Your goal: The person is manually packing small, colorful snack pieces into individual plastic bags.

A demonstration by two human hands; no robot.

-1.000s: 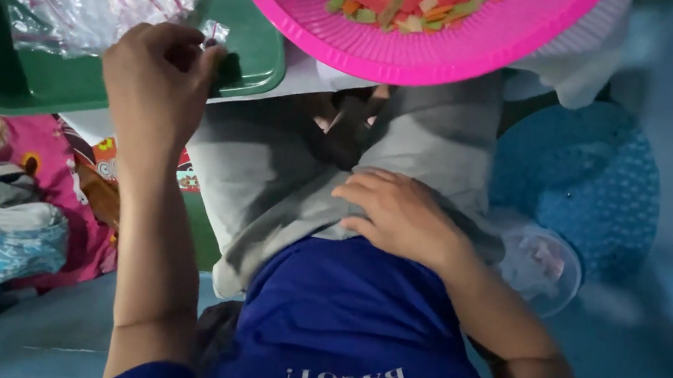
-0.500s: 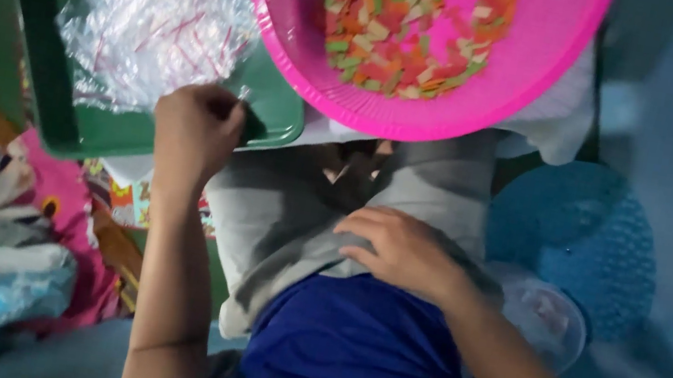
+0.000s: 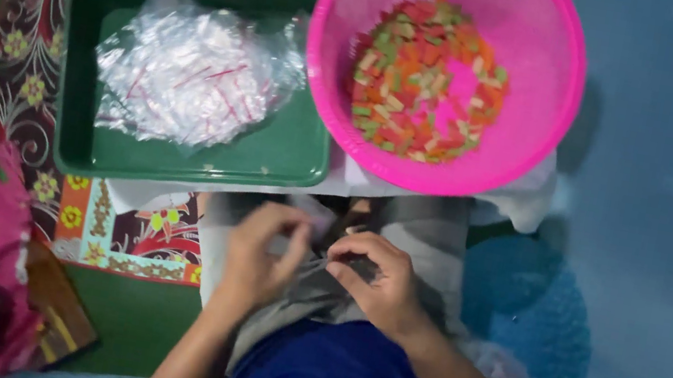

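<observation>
A small clear plastic bag [image 3: 315,254], hard to make out against the grey cloth of the lap, is sitting right between the two hands, low and centre in the view. The left hand [image 3: 260,254] is curling its fingers in and pinching one side of it; the right hand [image 3: 380,283] is meeting it fingertip to fingertip, pinching the other side. Both hands are working narrow, thumbs pressing against forefingers, almost touching each other over the person's lap.

Just above the hands, a green tray [image 3: 288,154] is lying flat, carrying a crumpled heap of clear plastic bags [image 3: 191,78] with thin red strips showing through. To the right of it, overlapping the tray's corner, a round pink basket [image 3: 540,114] is holding a mound of small red, orange, green and pale snack pieces [image 3: 427,81]. A patterned mat [image 3: 32,47] is showing under the tray's left side, and a blue basket [image 3: 543,315] is resting beside the right forearm.
</observation>
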